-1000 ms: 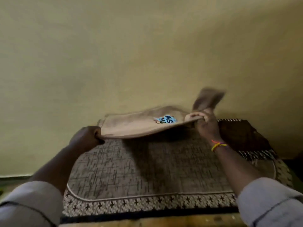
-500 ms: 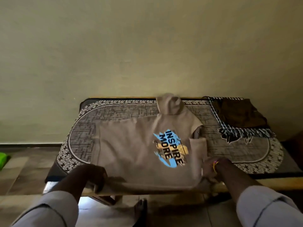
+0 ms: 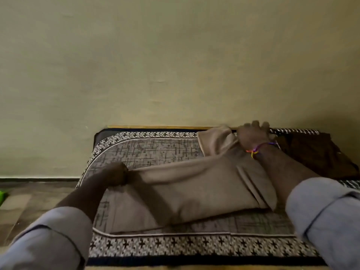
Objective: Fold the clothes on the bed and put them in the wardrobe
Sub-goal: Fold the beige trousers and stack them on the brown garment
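Currently mid-fold: left hand pinching hoodie edge, right hand spread flat near hood; uneven pull risks skewing fold.

Left hand fisted, right hand splayed.

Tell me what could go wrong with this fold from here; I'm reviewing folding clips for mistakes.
1. The left hand grips only a bunched edge of the beige hoodie, so pulling further may crease the fold rather than flatten it.
2. The right hand presses the hood right beside the dark brown garment; a sweep there could drag that garment along.
3. The hoodie lies skewed across the patterned mattress, so the next fold may come out uneven.
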